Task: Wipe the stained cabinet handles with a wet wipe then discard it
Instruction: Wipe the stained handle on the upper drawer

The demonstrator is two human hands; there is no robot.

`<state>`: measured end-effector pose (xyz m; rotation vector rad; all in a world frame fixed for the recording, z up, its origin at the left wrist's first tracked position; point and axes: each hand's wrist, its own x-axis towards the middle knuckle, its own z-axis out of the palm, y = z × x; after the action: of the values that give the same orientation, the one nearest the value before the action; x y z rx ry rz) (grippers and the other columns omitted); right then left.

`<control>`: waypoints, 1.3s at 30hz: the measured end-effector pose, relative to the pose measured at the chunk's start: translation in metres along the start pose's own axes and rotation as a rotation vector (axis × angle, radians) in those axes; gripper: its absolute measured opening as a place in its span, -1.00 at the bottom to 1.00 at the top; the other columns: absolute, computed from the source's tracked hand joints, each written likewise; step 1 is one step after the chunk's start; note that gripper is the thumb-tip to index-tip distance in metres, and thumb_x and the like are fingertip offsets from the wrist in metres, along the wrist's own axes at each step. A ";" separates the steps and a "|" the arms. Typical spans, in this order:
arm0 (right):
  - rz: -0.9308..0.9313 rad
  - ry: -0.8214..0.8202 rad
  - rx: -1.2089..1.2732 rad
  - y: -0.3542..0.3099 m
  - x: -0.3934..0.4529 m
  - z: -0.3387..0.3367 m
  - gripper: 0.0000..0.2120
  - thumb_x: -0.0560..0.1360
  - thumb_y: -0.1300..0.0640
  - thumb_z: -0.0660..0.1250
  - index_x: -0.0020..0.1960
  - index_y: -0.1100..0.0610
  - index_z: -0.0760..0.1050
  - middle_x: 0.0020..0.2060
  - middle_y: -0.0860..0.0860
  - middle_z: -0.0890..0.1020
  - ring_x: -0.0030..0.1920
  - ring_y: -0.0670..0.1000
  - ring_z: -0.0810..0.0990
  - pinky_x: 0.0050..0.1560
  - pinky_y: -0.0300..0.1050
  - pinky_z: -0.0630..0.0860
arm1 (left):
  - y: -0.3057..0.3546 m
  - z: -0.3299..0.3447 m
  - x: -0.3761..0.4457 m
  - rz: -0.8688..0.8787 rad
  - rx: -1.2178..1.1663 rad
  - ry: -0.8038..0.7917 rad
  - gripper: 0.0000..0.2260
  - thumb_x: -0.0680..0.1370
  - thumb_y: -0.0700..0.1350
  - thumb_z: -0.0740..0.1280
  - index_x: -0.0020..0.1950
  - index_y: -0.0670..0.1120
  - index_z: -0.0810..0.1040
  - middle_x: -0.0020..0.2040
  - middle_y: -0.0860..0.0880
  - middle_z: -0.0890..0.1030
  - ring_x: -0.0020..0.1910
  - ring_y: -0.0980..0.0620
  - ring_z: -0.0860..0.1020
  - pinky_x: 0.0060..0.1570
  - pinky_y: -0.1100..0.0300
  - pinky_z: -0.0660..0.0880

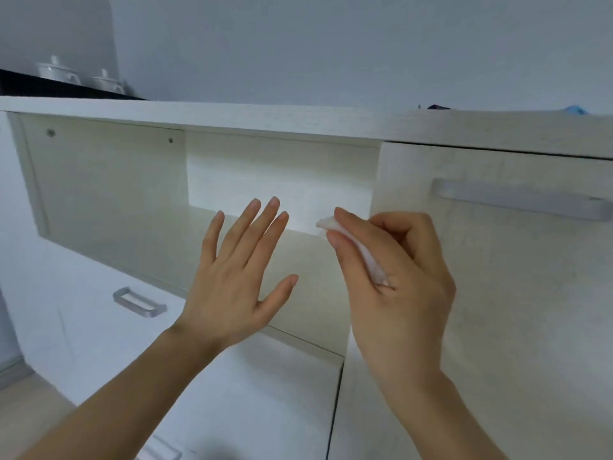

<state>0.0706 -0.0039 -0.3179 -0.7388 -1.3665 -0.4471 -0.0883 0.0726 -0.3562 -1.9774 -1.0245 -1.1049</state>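
Note:
My right hand (394, 277) is shut on a folded white wet wipe (363, 247), pinched between thumb and fingers, in front of the edge of the right cabinet door (497, 293). That door's long silver handle (520, 199) lies up and to the right of the hand, a little apart from it. My left hand (237, 277) is held flat with fingers spread, holding nothing, before the open shelf niche (282, 180). A small silver handle (139, 302) sits on the lower left drawer front. Another handle (159, 451) shows at the bottom edge.
The white cabinet top (232, 116) runs across the view. Two white lidded ceramic pots (58, 69) stand on a dark ledge at the far left. Something blue (575, 110) and a dark object (438, 107) peek over the top at the right. A pale wall rises behind.

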 end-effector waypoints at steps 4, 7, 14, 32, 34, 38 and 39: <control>0.127 -0.051 0.126 -0.004 -0.016 0.034 -0.83 0.41 0.23 0.43 0.00 0.12 0.65 -0.17 -0.03 0.47 -0.16 -0.22 0.46 -0.10 -0.56 0.34 | -0.036 -0.003 -0.030 -0.059 0.007 -0.088 -0.43 0.58 0.15 0.09 0.50 -0.15 0.27 0.52 -0.08 0.23 0.52 -0.04 0.14 0.47 -0.11 -0.04; 0.205 -0.101 0.184 -0.008 -0.036 0.069 -0.81 0.42 0.22 0.42 0.01 0.03 0.62 -0.16 -0.04 0.49 -0.14 -0.22 0.50 -0.07 -0.55 0.35 | -0.070 -0.001 -0.059 -0.075 0.003 -0.169 -0.43 0.59 0.16 0.09 0.50 -0.14 0.28 0.51 -0.07 0.24 0.51 -0.02 0.15 0.48 -0.09 -0.06; 0.301 -0.191 0.210 -0.023 -0.097 0.171 -0.76 0.43 0.18 0.40 0.03 -0.08 0.54 -0.17 -0.03 0.48 -0.16 -0.21 0.50 -0.08 -0.55 0.34 | -0.168 0.017 -0.113 -0.080 -0.014 -0.302 -0.42 0.58 0.19 0.09 0.51 -0.11 0.26 0.50 -0.04 0.27 0.49 0.00 0.19 0.48 -0.08 -0.01; 0.314 0.074 -0.122 -0.065 -0.208 0.302 -0.78 0.45 0.17 0.42 0.08 0.05 0.55 -0.14 -0.02 0.54 -0.11 -0.32 0.52 -0.04 -0.52 0.39 | -0.315 0.115 -0.192 0.154 -0.169 0.007 -0.36 0.58 0.29 0.01 0.50 -0.12 0.19 0.51 -0.10 0.24 0.51 -0.08 0.14 0.44 -0.21 -0.08; 0.327 0.102 -0.166 -0.068 -0.210 0.301 -0.78 0.45 0.16 0.41 0.09 0.04 0.55 -0.15 -0.07 0.52 -0.09 -0.33 0.52 -0.02 -0.53 0.37 | -0.315 0.129 -0.192 0.178 -0.217 0.107 -0.37 0.59 0.29 0.01 0.49 -0.12 0.21 0.49 -0.10 0.26 0.50 -0.10 0.16 0.41 -0.25 -0.03; 0.323 0.153 -0.285 -0.069 -0.203 0.305 -0.78 0.46 0.15 0.41 0.09 0.00 0.53 -0.16 -0.08 0.51 -0.11 -0.34 0.50 -0.04 -0.54 0.35 | -0.319 0.146 -0.189 0.242 -0.283 0.240 -0.40 0.57 0.26 0.07 0.46 -0.12 0.26 0.47 -0.10 0.25 0.49 -0.10 0.15 0.40 -0.23 -0.01; 0.319 0.165 -0.313 -0.069 -0.201 0.304 -0.79 0.46 0.14 0.40 0.09 0.00 0.53 -0.16 -0.05 0.52 -0.11 -0.33 0.50 -0.04 -0.53 0.36 | -0.321 0.149 -0.188 0.260 -0.277 0.260 -0.39 0.57 0.26 0.08 0.46 -0.12 0.26 0.47 -0.10 0.25 0.49 -0.10 0.15 0.41 -0.20 -0.02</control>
<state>-0.2275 0.1355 -0.4891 -1.1322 -1.0114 -0.4603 -0.3708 0.2905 -0.5373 -2.0377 -0.4839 -1.3673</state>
